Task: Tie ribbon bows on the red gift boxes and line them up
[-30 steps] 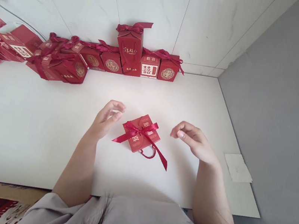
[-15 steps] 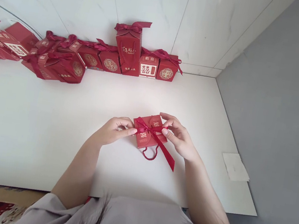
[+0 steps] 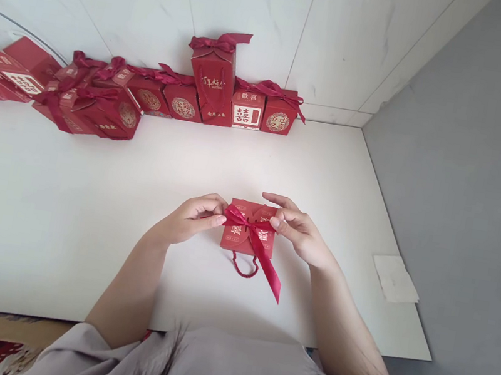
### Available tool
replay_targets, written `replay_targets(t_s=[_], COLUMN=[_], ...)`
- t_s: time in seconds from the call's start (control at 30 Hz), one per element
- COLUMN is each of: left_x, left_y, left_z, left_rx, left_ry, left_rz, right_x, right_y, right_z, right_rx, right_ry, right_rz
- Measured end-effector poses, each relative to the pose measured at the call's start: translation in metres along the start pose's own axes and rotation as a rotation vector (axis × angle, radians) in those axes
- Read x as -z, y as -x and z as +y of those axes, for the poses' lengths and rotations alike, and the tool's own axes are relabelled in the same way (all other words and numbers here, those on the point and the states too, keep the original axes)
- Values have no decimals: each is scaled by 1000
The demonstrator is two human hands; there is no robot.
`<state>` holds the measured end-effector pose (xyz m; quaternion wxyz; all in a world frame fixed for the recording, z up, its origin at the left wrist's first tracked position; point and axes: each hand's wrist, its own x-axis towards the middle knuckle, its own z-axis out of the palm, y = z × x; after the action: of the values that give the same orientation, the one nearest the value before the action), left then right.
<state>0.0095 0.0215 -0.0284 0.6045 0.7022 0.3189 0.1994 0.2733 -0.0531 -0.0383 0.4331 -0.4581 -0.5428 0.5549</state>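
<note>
A small red gift box (image 3: 235, 242) with pale printed characters stands on the white table, its top facing me. Red ribbon (image 3: 263, 258) crosses the top in a knot, and one loose tail hangs toward me past the front edge. My left hand (image 3: 198, 217) pinches the ribbon at the box's left side. On the right side, my right hand (image 3: 298, 230) grips the ribbon between thumb and fingers, with the index finger stretched out above. A dark red cord handle (image 3: 244, 273) loops out at the near side of the box.
Along the tiled wall runs a row of red ribboned boxes (image 3: 180, 103), including one tall box (image 3: 213, 77). More boxes (image 3: 109, 117) cluster at the left. A white paper piece (image 3: 395, 278) lies at the table's right edge. An open carton (image 3: 0, 325) sits below the near left edge.
The box has turned so its edges lie square to me, and it has shifted slightly nearer. Both hands keep their pinch on the ribbon; the loose tail hangs lower.
</note>
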Motion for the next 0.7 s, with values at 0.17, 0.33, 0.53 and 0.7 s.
replay_targets(t_s=[0.17,0.33,0.53,0.7], left_x=[3,6,7,11], left_y=[1,2,2,3], left_z=[-3,-4,-4,-5], left_rx=[5,21,38,76], left_ry=[18,13,29,-58], left_rz=[-31,-64,-48,13], right_x=[3,2,1,2], right_y=[-1,-1,-1,1], right_z=[2,2,1,-3], right_rx=[4,20,10,23], right_ry=[47,79,40,13], right_rz=[-10,-4,3,63])
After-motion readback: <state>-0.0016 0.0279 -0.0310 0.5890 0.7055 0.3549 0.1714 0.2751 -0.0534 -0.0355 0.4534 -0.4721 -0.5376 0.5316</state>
